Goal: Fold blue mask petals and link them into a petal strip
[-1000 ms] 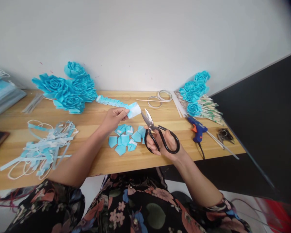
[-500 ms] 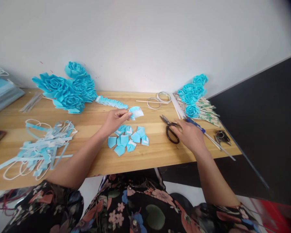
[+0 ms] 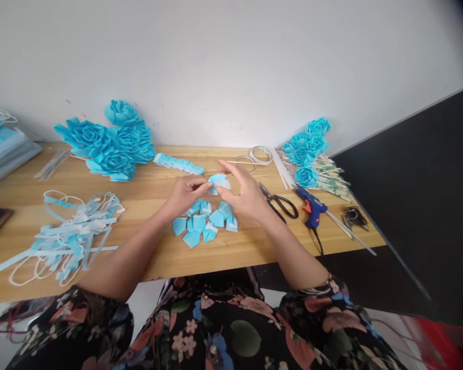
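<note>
Material in hand is a small light-blue petal piece (image 3: 218,181), held in the air just above and behind the pile of folded blue pieces (image 3: 202,223) on the counter (image 3: 158,257). The left hand (image 3: 185,194) pinches its left edge between thumb and forefinger. The right hand (image 3: 247,198) closes thumb and fingertips on its right edge, with the other fingers loosely spread. It looks like thin, soft non-woven sheet, though it is too small in view to be sure. It is likely very light, limp and easily creased, so best held gently by the edges. Black scissors (image 3: 281,203) lie right of the pile, and a blue glue gun (image 3: 312,210) lies farther right.
</note>
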The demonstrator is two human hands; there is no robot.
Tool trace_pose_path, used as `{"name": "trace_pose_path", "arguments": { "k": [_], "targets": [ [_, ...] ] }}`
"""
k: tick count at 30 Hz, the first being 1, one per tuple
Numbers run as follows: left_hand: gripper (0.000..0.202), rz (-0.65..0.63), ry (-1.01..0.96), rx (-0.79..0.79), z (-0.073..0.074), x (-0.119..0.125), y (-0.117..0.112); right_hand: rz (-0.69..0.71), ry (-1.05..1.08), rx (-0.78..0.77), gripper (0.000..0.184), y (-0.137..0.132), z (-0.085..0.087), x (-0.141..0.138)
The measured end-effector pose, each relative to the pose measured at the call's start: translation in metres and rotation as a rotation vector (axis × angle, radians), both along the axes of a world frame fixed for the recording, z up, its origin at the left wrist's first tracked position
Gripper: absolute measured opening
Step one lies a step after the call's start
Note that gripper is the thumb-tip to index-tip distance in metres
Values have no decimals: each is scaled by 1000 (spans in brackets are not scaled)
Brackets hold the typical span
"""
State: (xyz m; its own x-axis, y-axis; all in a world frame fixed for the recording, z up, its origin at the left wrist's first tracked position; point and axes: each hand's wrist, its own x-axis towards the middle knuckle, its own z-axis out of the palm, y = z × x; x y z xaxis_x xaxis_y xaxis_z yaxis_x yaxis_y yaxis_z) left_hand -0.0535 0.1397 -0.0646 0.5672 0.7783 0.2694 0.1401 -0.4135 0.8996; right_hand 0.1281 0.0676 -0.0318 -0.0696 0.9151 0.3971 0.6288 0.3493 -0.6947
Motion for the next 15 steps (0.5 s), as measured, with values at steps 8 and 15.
{"name": "trace_pose_path", "arguments": {
  "k": [8,15],
  "targets": [
    [45,88,-71,-119,-3,1,3,44,359,-108,50,13,-20,11],
    [47,155,-162,-132,-6,2,4,96,358,-210,72,13,-24,3]
  ]
}}
